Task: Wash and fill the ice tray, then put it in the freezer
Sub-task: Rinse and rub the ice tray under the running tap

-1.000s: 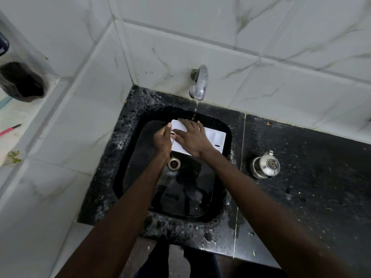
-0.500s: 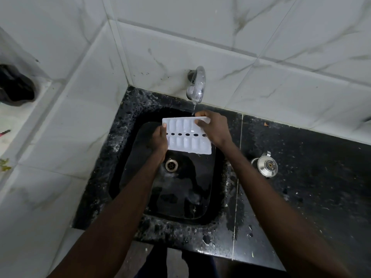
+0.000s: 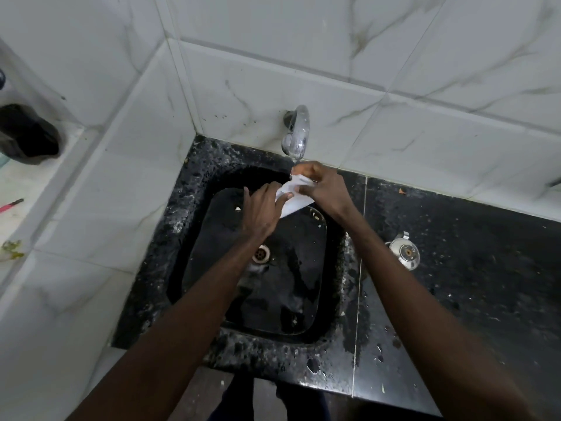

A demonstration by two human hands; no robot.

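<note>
Right now your right hand [image 3: 324, 189] has its fingers curled round the far end of the white ice tray [image 3: 294, 198], which is tilted just under the tap [image 3: 297, 132], over the far part of the black sink [image 3: 194, 214]. Your left hand [image 3: 261, 212] pinches the tray's left edge between thumb and fairly straight fingers (compartments hidden). A small metal piece [image 3: 405, 253] sits on the desk [image 3: 473, 284], right.

The ice tray [image 3: 293, 202] looks like smooth white plastic. The tap [image 3: 297, 132] and drain ring [image 3: 261, 254] are shiny metal. The sink basin [image 3: 288, 299] is glossy, wet black; its rim [image 3: 182, 208] and the counter [image 3: 485, 284] are rough-speckled black stone. The wall tiles [image 3: 303, 71] are glossy and marble-veined.
</note>
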